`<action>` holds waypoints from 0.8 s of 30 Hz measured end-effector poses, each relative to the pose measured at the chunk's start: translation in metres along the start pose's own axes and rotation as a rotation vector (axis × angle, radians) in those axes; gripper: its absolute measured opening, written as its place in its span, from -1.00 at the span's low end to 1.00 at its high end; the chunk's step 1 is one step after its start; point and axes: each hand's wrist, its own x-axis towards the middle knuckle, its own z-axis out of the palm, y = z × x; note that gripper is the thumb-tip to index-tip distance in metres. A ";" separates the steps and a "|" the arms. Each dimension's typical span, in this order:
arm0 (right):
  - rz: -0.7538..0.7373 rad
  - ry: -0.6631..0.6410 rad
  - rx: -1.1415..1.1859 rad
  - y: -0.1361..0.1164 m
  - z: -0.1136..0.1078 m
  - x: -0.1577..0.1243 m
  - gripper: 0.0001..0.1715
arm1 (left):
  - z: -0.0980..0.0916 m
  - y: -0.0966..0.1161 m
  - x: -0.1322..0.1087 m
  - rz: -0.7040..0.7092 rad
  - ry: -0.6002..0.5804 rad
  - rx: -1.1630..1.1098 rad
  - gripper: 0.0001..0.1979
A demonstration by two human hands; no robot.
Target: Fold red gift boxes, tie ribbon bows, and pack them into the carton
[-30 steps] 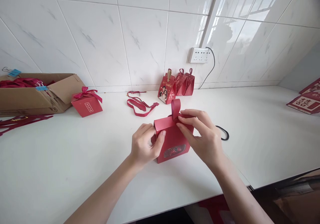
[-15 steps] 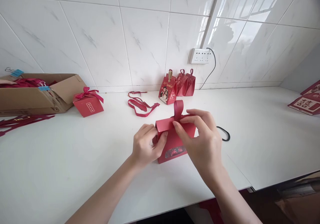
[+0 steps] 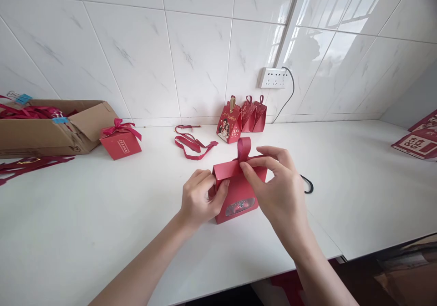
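Observation:
A red gift box with a folded top flap and a small clear window stands upright on the white counter in front of me. My left hand is closed on its left upper edge, thumb on the front face. A dark red ribbon rises as a loop from the top of the box. My right hand pinches the base of that loop between thumb and index finger, its other fingers raised. Part of the box top lies hidden behind the right hand.
Several small red boxes stand by the tiled wall. Loose red ribbons lie behind my left hand. At left are a bow-tied red box and a cardboard carton of ribbons. A black loop lies at right.
My right hand has shifted slightly to the right, its thumb now higher at the loop's base, showing more of the window. My left hand keeps its hold on the box.

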 end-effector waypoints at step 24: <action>-0.381 -0.129 -0.070 0.025 -0.012 0.000 -0.55 | 0.001 -0.002 -0.002 0.053 0.020 0.009 -0.75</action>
